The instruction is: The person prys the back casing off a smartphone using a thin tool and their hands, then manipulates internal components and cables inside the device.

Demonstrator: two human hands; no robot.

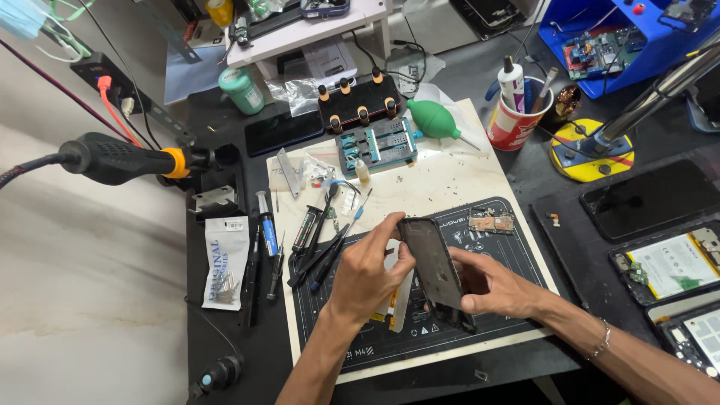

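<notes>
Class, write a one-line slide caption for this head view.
Both hands, left hand and right hand, hold a dark phone frame tilted above a black repair mat.

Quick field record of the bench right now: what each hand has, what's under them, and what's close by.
left hand: grips the top edge of the phone frame, fingers curled over it
right hand: supports the phone frame from its lower right side
phone frame: dark, tilted on edge above the mat
mat: black work mat on a white board
left of hands: screwdrivers and tweezers lying in a bunch
behind: small circuit board on the mat, green air blower, red cup holding tools
far left: hot-air handle
</notes>
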